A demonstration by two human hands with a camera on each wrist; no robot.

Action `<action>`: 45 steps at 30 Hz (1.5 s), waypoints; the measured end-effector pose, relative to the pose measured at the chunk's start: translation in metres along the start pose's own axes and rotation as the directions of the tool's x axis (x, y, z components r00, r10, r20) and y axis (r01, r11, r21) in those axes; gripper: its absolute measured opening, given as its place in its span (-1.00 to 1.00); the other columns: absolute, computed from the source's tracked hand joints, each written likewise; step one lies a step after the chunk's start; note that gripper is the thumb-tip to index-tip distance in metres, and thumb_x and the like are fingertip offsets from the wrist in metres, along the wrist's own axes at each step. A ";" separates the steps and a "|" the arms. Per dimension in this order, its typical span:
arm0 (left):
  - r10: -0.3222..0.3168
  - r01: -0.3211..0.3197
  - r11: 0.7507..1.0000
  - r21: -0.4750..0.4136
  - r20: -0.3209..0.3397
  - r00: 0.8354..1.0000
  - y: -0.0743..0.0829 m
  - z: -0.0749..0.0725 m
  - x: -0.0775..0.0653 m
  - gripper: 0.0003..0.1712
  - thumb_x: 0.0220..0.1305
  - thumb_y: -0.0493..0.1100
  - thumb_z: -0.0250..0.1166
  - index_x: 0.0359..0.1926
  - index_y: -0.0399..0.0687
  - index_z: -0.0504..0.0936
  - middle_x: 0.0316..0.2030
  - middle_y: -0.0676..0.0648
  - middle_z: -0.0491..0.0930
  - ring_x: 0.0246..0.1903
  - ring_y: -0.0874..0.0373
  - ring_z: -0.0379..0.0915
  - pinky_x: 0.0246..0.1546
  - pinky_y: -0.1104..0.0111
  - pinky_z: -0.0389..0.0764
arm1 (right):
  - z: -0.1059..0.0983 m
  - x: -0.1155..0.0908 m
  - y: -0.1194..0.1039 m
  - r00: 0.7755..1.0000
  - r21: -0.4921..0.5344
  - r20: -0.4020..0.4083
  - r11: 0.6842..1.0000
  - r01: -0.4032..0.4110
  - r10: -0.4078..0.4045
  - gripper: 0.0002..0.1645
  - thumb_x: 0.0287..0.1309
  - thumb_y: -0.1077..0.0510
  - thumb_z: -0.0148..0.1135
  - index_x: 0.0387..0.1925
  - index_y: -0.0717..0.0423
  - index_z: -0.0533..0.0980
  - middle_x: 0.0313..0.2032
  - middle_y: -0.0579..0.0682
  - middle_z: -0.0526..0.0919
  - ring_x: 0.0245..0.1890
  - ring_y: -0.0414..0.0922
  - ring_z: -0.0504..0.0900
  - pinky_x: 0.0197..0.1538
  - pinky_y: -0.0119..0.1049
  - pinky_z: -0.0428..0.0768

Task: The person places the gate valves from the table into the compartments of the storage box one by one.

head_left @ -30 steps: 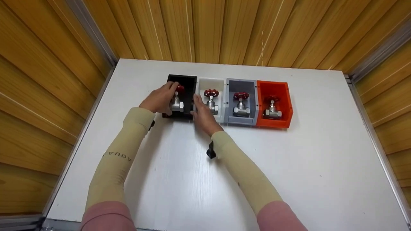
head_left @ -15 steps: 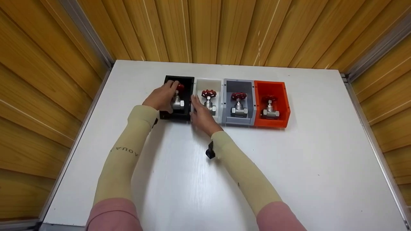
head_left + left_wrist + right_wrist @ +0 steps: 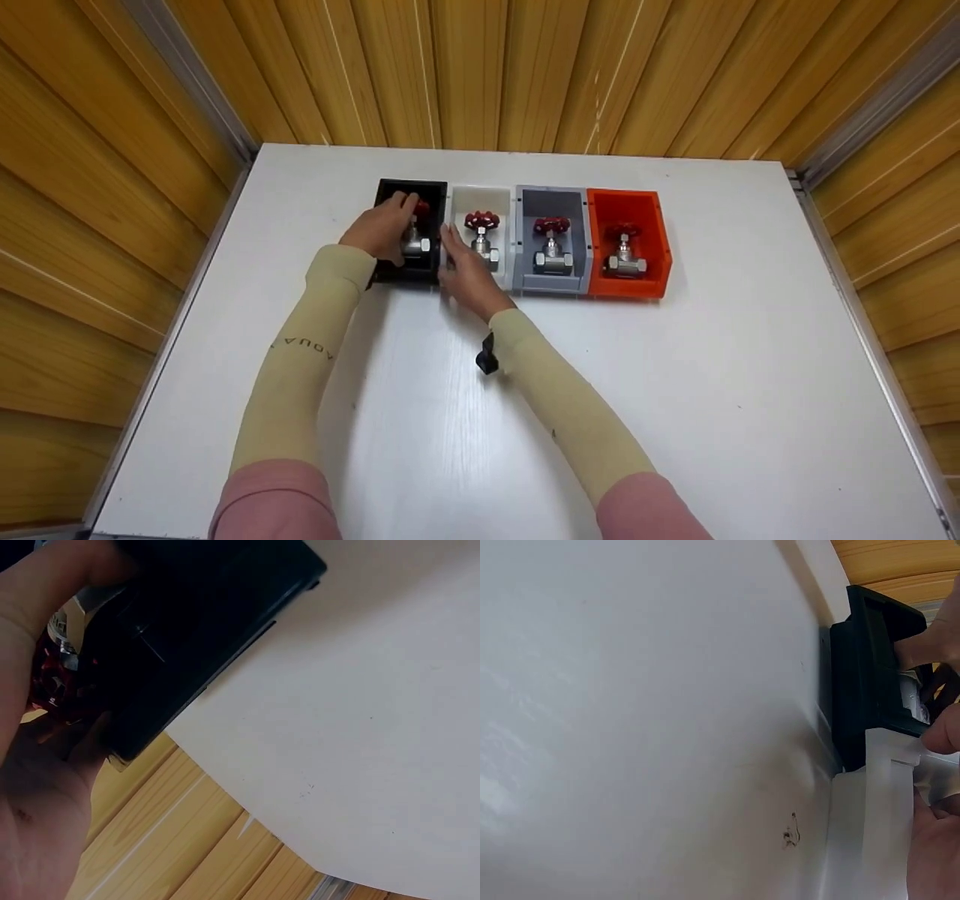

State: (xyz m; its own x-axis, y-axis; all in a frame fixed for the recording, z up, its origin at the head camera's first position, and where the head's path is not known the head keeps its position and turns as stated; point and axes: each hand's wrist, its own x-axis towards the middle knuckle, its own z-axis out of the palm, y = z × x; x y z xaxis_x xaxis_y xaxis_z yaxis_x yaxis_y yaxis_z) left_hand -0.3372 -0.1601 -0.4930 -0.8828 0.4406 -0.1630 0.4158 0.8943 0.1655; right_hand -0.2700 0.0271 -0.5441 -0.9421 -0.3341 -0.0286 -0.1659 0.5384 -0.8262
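Four-sided bins in a row each hold a metal valve with a red handwheel. My left hand (image 3: 379,229) reaches into the black bin (image 3: 412,276) at the left end and grips its valve (image 3: 415,246), with fingers by the handwheel and thumb near the body. The left wrist view shows that handwheel (image 3: 56,686) beside the dark bin wall (image 3: 217,615). My right hand (image 3: 471,274) rests with fairly straight fingers where the black bin meets the white bin (image 3: 480,199), partly covering the white bin's valve (image 3: 482,244). Its thumb (image 3: 943,731) touches near their shared corner.
To the right stand a grey bin (image 3: 551,283) and an orange bin (image 3: 660,255), each with a valve inside. The bins sit side by side toward the back of the white table (image 3: 675,397). Wood-patterned walls (image 3: 472,75) enclose the back and sides.
The head view has shifted slightly, so the bins appear a little further left. My left forearm has swung a little to the right; both hands keep nearly the same places at the bins.
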 end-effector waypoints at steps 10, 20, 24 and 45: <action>-0.016 0.016 1.000 -0.011 0.023 1.000 0.003 0.005 0.001 0.30 -0.23 -0.31 0.59 0.48 -0.23 -0.04 0.37 -0.34 0.15 0.29 -0.16 0.31 0.31 0.13 0.40 | 0.003 -0.001 0.001 1.000 -0.028 0.004 0.999 0.029 -0.028 0.03 0.17 0.35 0.12 0.52 -0.17 -0.15 0.54 -0.03 -0.17 0.50 0.02 -0.01 0.21 -0.27 0.48; -0.057 0.058 0.998 -0.019 0.070 0.996 0.006 0.010 0.004 0.26 -0.17 -0.37 0.53 0.48 -0.24 -0.07 0.39 -0.35 0.11 0.23 -0.13 0.37 0.28 0.15 0.43 | 0.004 -0.002 0.000 0.999 -0.016 0.014 0.999 0.032 -0.032 0.04 0.17 0.36 0.11 0.52 -0.19 -0.16 0.55 -0.06 -0.20 0.51 0.01 -0.04 0.36 -0.25 0.37; -0.074 0.075 0.997 -0.004 0.092 0.993 0.008 0.011 0.004 0.24 -0.13 -0.39 0.49 0.49 -0.25 -0.09 0.43 -0.36 0.06 0.30 -0.15 0.30 0.32 0.14 0.38 | 0.003 -0.003 0.000 0.999 -0.020 0.023 0.999 0.040 -0.039 0.04 0.17 0.36 0.10 0.52 -0.16 -0.17 0.54 -0.06 -0.22 0.51 0.01 -0.04 0.24 -0.30 0.47; -0.065 0.075 0.992 0.103 -0.098 0.993 0.034 -0.014 -0.013 -0.11 0.24 -0.26 0.23 0.46 -0.38 -0.03 0.41 -0.40 0.11 0.35 -0.25 0.21 0.13 0.02 0.54 | -0.024 -0.005 -0.006 0.999 -0.057 0.006 0.997 0.050 -0.050 -0.19 0.36 0.09 0.08 0.52 -0.11 -0.04 0.53 -0.02 -0.03 0.46 -0.07 0.16 0.47 -0.20 0.19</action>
State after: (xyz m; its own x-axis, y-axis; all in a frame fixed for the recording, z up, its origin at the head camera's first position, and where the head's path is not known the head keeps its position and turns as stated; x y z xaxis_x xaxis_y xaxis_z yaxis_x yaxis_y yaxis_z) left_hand -0.3147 -0.1366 -0.4713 -0.9249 0.3721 -0.0775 0.3691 0.9280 0.0514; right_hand -0.2714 0.0441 -0.5249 -0.9309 -0.3652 0.0093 -0.2293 0.5642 -0.7931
